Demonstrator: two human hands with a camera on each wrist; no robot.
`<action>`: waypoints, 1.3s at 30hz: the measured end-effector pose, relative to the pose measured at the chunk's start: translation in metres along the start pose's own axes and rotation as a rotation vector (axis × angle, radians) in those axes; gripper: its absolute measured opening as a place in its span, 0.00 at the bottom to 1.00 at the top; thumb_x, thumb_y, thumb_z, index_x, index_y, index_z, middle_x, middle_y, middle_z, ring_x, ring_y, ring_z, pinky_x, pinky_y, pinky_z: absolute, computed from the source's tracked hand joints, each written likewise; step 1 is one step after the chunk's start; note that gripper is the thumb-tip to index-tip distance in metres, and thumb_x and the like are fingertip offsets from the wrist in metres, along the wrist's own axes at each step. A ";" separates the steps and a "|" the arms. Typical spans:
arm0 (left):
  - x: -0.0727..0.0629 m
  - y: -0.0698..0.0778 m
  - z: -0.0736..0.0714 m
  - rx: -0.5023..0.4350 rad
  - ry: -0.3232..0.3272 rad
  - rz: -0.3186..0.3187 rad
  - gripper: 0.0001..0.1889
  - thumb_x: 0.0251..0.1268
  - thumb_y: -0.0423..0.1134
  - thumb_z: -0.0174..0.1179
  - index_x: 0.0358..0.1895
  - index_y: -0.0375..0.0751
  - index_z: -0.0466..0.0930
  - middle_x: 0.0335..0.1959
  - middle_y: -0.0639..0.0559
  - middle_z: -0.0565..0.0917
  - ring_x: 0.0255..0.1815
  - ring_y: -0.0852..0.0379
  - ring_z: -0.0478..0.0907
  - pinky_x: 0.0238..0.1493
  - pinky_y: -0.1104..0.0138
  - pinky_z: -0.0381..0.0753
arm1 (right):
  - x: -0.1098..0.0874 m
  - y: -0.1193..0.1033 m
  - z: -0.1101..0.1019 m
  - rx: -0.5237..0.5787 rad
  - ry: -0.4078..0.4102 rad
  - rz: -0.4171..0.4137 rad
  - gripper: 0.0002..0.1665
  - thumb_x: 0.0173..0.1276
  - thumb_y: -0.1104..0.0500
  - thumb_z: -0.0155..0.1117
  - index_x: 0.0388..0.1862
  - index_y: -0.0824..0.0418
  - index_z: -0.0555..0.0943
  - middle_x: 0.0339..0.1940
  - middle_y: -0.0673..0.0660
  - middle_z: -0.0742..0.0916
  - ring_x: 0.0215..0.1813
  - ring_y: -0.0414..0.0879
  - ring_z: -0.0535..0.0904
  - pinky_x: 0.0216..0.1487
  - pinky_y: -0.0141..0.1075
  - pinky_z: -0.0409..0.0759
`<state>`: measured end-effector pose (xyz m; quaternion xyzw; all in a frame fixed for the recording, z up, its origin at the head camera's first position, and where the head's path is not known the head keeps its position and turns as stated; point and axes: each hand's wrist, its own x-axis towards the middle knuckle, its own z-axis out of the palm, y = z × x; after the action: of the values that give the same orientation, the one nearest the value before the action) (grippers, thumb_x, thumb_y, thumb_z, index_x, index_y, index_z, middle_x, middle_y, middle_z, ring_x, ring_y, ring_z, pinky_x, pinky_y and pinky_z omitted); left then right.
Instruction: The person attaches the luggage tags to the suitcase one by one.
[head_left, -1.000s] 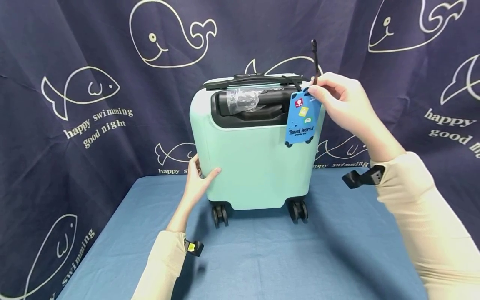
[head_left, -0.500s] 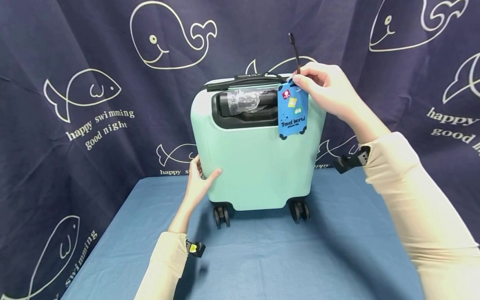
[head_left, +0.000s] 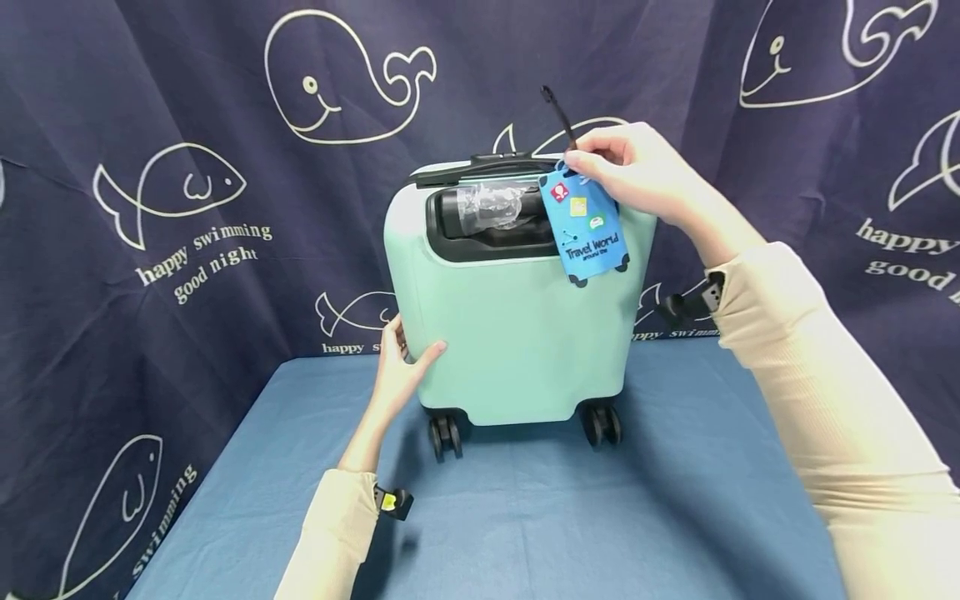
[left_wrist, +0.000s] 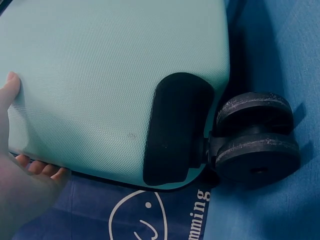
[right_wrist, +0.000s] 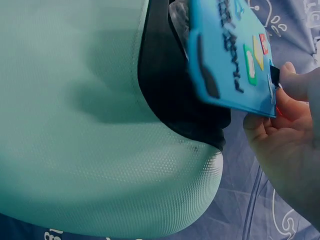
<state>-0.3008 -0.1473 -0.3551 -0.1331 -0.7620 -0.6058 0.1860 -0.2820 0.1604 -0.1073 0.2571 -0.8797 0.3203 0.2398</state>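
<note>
A mint-green suitcase (head_left: 517, 333) stands upright on its black wheels, its front toward me. My left hand (head_left: 397, 371) grips its lower left side, thumb on the front face and fingers round the edge. At the top right, my right hand (head_left: 641, 171) pinches the top end of a blue luggage tag (head_left: 588, 225) marked "Travel World". The tag's black strap (head_left: 558, 112) sticks up above those fingers with its end loose. The tag hangs tilted in front of the recess. In the right wrist view, thumb and fingers meet at the end of the tag (right_wrist: 235, 55).
A black carry handle (head_left: 450, 175) runs along the suitcase top. Below it, crumpled clear plastic (head_left: 487, 206) wraps part of the pull handle in the recess. A blue cloth (head_left: 487, 525) covers the table. Behind hangs a dark blue curtain (head_left: 202, 67) with fish and whale drawings.
My right hand has moved left along the suitcase top with the tag and strap. The tag has turned to a slant, and the strap end leans left. The left hand keeps its grip.
</note>
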 end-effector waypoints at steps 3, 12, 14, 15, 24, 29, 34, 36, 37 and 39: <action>-0.001 -0.001 0.001 0.005 0.000 -0.004 0.44 0.55 0.47 0.67 0.71 0.46 0.51 0.62 0.45 0.62 0.60 0.50 0.65 0.67 0.53 0.61 | 0.003 0.002 0.000 -0.008 -0.038 0.015 0.17 0.69 0.51 0.55 0.39 0.64 0.82 0.28 0.48 0.79 0.39 0.39 0.68 0.39 0.28 0.62; -0.002 -0.003 0.004 -0.004 -0.006 -0.010 0.43 0.54 0.46 0.68 0.70 0.46 0.51 0.62 0.44 0.62 0.61 0.48 0.65 0.67 0.53 0.61 | 0.011 0.007 0.000 -0.045 -0.110 0.031 0.18 0.69 0.50 0.54 0.38 0.64 0.81 0.25 0.47 0.78 0.35 0.40 0.69 0.39 0.29 0.62; -0.002 -0.002 0.003 -0.015 -0.011 -0.016 0.42 0.54 0.45 0.68 0.70 0.45 0.52 0.62 0.44 0.62 0.61 0.47 0.65 0.66 0.53 0.62 | 0.013 0.006 0.001 -0.044 -0.121 0.030 0.18 0.69 0.49 0.54 0.36 0.64 0.80 0.23 0.46 0.78 0.33 0.39 0.69 0.38 0.29 0.63; -0.002 -0.001 0.003 -0.020 -0.011 -0.021 0.42 0.54 0.44 0.68 0.69 0.45 0.53 0.62 0.43 0.62 0.61 0.47 0.65 0.66 0.54 0.62 | 0.014 0.006 0.001 -0.040 -0.126 0.030 0.18 0.69 0.49 0.54 0.34 0.64 0.80 0.22 0.46 0.78 0.32 0.39 0.69 0.36 0.29 0.63; -0.004 0.011 -0.002 -0.048 -0.011 -0.040 0.38 0.56 0.37 0.66 0.67 0.38 0.55 0.62 0.41 0.63 0.60 0.48 0.66 0.65 0.56 0.63 | 0.022 0.002 0.004 -0.069 -0.124 0.060 0.20 0.66 0.45 0.59 0.24 0.60 0.79 0.18 0.45 0.74 0.27 0.39 0.68 0.31 0.30 0.63; -0.001 0.006 -0.004 -0.052 -0.006 -0.019 0.38 0.55 0.40 0.68 0.67 0.41 0.56 0.60 0.45 0.65 0.58 0.52 0.68 0.64 0.58 0.65 | 0.028 -0.005 0.003 0.004 -0.144 0.225 0.17 0.63 0.45 0.62 0.32 0.57 0.84 0.23 0.42 0.77 0.28 0.36 0.71 0.31 0.29 0.68; 0.000 0.002 -0.003 -0.044 0.002 0.006 0.39 0.55 0.43 0.68 0.67 0.42 0.56 0.60 0.46 0.66 0.59 0.52 0.68 0.65 0.56 0.64 | 0.034 -0.014 0.005 -0.018 -0.171 0.335 0.24 0.63 0.44 0.62 0.48 0.60 0.84 0.35 0.46 0.80 0.32 0.35 0.72 0.31 0.28 0.71; 0.000 0.002 -0.003 -0.042 0.001 0.001 0.39 0.55 0.44 0.68 0.67 0.42 0.56 0.60 0.46 0.67 0.59 0.51 0.68 0.66 0.56 0.64 | 0.037 -0.017 0.006 -0.095 -0.184 0.351 0.27 0.63 0.41 0.60 0.53 0.58 0.82 0.40 0.48 0.81 0.34 0.36 0.72 0.34 0.28 0.70; 0.000 0.002 -0.003 -0.042 -0.002 -0.003 0.39 0.55 0.44 0.68 0.67 0.42 0.55 0.60 0.46 0.67 0.59 0.51 0.68 0.66 0.56 0.63 | 0.038 -0.017 0.006 -0.134 -0.193 0.351 0.28 0.63 0.40 0.59 0.54 0.56 0.81 0.41 0.49 0.81 0.36 0.37 0.71 0.35 0.30 0.69; -0.001 0.002 -0.003 -0.044 -0.004 -0.010 0.40 0.55 0.43 0.68 0.67 0.42 0.55 0.60 0.46 0.67 0.60 0.51 0.68 0.66 0.56 0.63 | 0.041 -0.018 0.007 -0.190 -0.207 0.340 0.28 0.63 0.38 0.58 0.54 0.53 0.82 0.39 0.51 0.82 0.35 0.38 0.72 0.35 0.32 0.69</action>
<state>-0.2989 -0.1493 -0.3533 -0.1346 -0.7495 -0.6232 0.1783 -0.3036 0.1316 -0.0801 0.1129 -0.9566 0.2435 0.1138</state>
